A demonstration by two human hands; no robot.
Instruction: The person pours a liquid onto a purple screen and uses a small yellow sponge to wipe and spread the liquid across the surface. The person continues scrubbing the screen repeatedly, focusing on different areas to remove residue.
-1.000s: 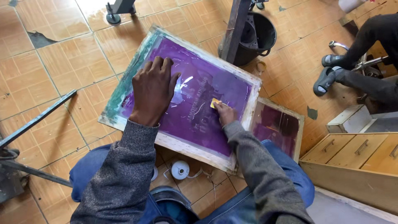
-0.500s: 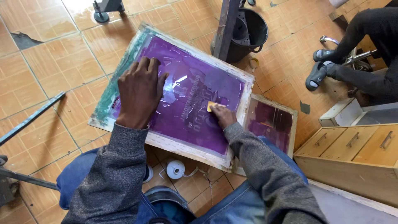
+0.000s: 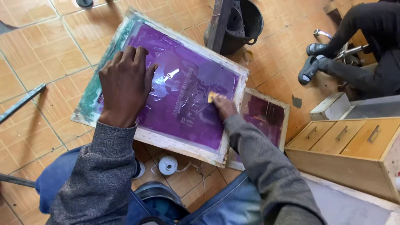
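Head cam, L to R: left hand (image 3: 125, 85) flat, fingers spread wide, gripping nothing, pressing purple mesh of big wooden screen frame (image 3: 166, 143) at centre-left of frame. White tape roll (image 3: 168, 165) on tile floor (image 3: 37, 54) below it. Right hand (image 3: 224, 106) at centre, fingers pinched shut on small yellow pad (image 3: 212, 96), touching mesh. Smaller purple frame (image 3: 266, 114) tucked beneath, black bucket (image 3: 246, 23) up top, wooden drawer unit (image 3: 346, 154) far right.
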